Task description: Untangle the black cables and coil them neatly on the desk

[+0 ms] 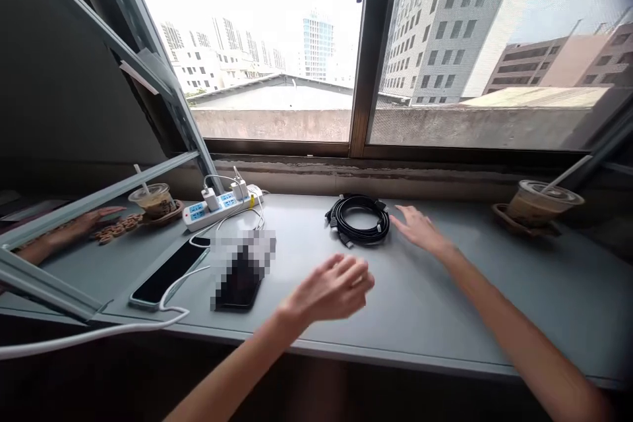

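Note:
A black cable (360,235) lies coiled in a ring on the grey desk, its connectors sticking out around the loop. Just right of the coil, my right hand (419,227) is open with its fingers stretched toward it, and nothing shows in its grasp. Whether the fingertips touch the cable I cannot tell. Nearer the desk's front edge, my left hand (341,287) is held with curled fingers, closed, and no object shows in it. A dark phone (240,287), partly pixelated, lies to its left.
A larger phone (171,273) lies farther left beside a white cord (89,343). Behind it is a power strip (222,208) with chargers plugged in. Drink cups stand left (155,201) and right (541,201). Beyond a metal frame (103,194) rests another person's hand (82,227).

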Motion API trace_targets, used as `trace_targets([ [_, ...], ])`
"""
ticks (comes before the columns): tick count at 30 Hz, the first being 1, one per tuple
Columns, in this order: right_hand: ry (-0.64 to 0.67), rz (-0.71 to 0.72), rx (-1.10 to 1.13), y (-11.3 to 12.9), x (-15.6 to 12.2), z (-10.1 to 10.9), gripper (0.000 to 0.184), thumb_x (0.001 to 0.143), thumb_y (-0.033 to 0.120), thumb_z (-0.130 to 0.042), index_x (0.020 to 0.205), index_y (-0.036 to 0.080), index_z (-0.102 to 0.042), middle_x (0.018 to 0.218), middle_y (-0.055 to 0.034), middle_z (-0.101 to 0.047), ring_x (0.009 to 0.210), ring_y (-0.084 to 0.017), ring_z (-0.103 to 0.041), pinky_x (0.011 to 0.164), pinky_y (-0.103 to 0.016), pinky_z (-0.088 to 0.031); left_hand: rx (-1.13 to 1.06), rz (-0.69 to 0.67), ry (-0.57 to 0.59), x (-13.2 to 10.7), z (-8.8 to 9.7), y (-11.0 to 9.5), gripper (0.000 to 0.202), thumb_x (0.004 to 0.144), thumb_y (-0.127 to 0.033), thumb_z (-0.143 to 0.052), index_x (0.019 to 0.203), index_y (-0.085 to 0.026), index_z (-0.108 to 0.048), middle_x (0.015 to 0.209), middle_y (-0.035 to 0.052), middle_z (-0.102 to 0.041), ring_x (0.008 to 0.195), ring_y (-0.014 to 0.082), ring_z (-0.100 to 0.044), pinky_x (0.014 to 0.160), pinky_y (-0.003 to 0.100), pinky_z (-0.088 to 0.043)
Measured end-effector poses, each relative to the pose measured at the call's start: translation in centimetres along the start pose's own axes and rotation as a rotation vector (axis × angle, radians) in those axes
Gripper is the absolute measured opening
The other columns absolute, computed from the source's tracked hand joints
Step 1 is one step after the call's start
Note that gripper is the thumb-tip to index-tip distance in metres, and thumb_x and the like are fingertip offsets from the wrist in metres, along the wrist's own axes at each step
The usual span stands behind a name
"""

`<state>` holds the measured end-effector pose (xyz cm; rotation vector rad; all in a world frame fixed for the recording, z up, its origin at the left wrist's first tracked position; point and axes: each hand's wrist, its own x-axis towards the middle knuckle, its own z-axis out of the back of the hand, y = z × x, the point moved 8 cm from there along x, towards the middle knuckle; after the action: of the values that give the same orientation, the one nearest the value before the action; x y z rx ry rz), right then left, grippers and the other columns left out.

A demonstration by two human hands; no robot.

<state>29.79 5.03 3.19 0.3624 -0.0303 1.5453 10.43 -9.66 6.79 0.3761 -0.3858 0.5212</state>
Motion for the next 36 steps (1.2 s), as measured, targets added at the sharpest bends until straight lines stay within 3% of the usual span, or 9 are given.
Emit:
trace_targets([
  [3,0.035,-0.065,-0.029,-2.2,1.0,-4.2,0.043,0.088,0.032,-0.034,0.123,0.013,-0.05,0.123,-0.0119,-0.052,0.112,-0.026,-0.047,0.091,-0.039,-0.035,-0.148,0.226,0.055,2.2,-2.9,5.1,0.021,0.089,-0.024,-0.036,0.103,-0.02,-0.051,0.109,0.0043,-0.056,0.101,0.0161,-0.05,0.09,0.031,-0.037],
  [6,0.027,-0.068,-0.032,-3.3,0.5,-5.5,0.041,0.088,0.031,-0.032,0.122,0.019,-0.05,0.124,-0.0076,-0.051,0.112,-0.023,-0.045,0.094,-0.038,-0.033,-0.195,0.555,0.13,2.4,-6.7,11.2,0.021,0.09,-0.027,-0.033,0.101,-0.02,-0.049,0.105,0.0039,-0.056,0.098,0.0163,-0.052,0.09,0.033,-0.037],
  [9,0.01,-0.078,-0.034,-3.6,0.2,-5.9,0.04,0.088,0.033,-0.031,0.122,0.022,-0.05,0.123,-0.0055,-0.05,0.112,-0.021,-0.045,0.095,-0.037,-0.033,-0.155,0.659,0.164,1.8,-9.3,13.6,0.021,0.09,-0.027,-0.031,0.095,-0.017,-0.05,0.098,0.0073,-0.057,0.091,0.019,-0.054,0.081,0.034,-0.041],
  [12,-0.018,-0.159,-0.061,-4.0,0.3,-6.4,0.046,0.087,0.038,-0.033,0.126,0.02,-0.048,0.126,-0.0108,-0.045,0.117,-0.025,-0.04,0.097,-0.04,-0.029,-0.132,0.641,0.201,1.1,-10.7,13.3,0.024,0.09,-0.028,-0.031,0.093,-0.016,-0.051,0.098,0.009,-0.056,0.092,0.0212,-0.052,0.082,0.035,-0.041],
  [16,-0.031,-0.291,-0.109,-4.9,0.2,-7.0,0.059,0.085,0.047,-0.035,0.133,0.013,-0.041,0.131,-0.0196,-0.036,0.125,-0.032,-0.031,0.101,-0.044,-0.023,-0.118,0.615,0.239,0.6,-11.2,12.2,0.028,0.09,-0.03,-0.03,0.095,-0.014,-0.052,0.099,0.0103,-0.055,0.095,0.0238,-0.049,0.083,0.038,-0.04],
  [25,0.059,-0.275,-0.123,-5.1,0.2,-6.6,0.06,0.087,0.052,-0.029,0.136,0.018,-0.038,0.135,-0.0155,-0.036,0.127,-0.027,-0.029,0.101,-0.04,-0.024,-0.087,0.605,0.281,0.6,-10.9,11.4,0.031,0.091,-0.028,-0.026,0.097,-0.013,-0.052,0.104,0.0139,-0.054,0.099,0.0271,-0.049,0.083,0.042,-0.04],
  [30,0.087,-0.281,-0.104,-5.1,0.0,-6.4,0.061,0.087,0.053,-0.027,0.137,0.019,-0.035,0.138,-0.0146,-0.034,0.129,-0.027,-0.028,0.103,-0.039,-0.023,-0.094,0.611,0.3,0.4,-10.6,10.9,0.024,0.085,-0.025,-0.035,0.1,-0.013,-0.051,0.105,0.0146,-0.054,0.1,0.0284,-0.048,0.084,0.043,-0.038],
  [36,0.098,-0.257,-0.103,-4.9,-0.2,-6.3,0.059,0.088,0.05,-0.026,0.136,0.018,-0.036,0.137,-0.015,-0.035,0.129,-0.027,-0.028,0.103,-0.039,-0.023,-0.079,0.696,0.241,0.1,-10.2,11.6,0.018,0.08,-0.016,-0.035,0.088,-0.014,-0.051,0.095,0.0135,-0.054,0.094,0.0272,-0.05,0.084,0.043,-0.036],
])
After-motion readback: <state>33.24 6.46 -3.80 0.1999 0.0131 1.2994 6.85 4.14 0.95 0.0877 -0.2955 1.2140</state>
